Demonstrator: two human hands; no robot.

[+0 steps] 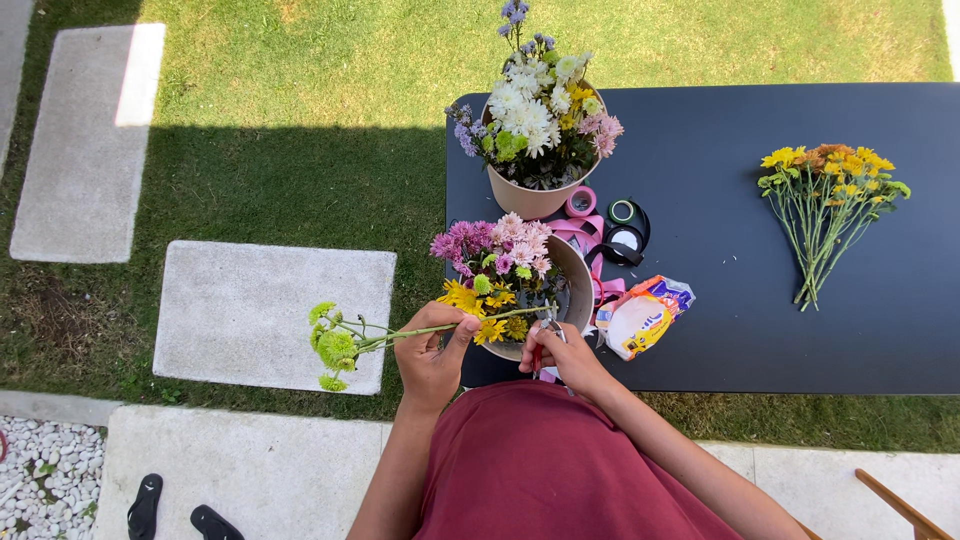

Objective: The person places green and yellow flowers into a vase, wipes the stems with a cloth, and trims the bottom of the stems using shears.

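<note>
My left hand (430,355) grips the stem of a green chrysanthemum sprig (335,345), held level with its blooms pointing left over the grass. My right hand (562,352) holds red-handled scissors (545,340), their blades at the cut end of the stem, just in front of a beige pot (575,275) filled with pink, purple and yellow flowers. A second beige pot (530,195) behind it holds white, purple and yellow blooms. Both pots stand at the left end of a dark table (720,240).
A bunch of yellow and orange flowers (825,215) lies at the table's right. Pink ribbon (590,235), tape rolls (625,225) and a small packet (645,315) lie beside the pots. Grass, paving slabs (270,310), black sandals (175,512) and white pebbles are below left.
</note>
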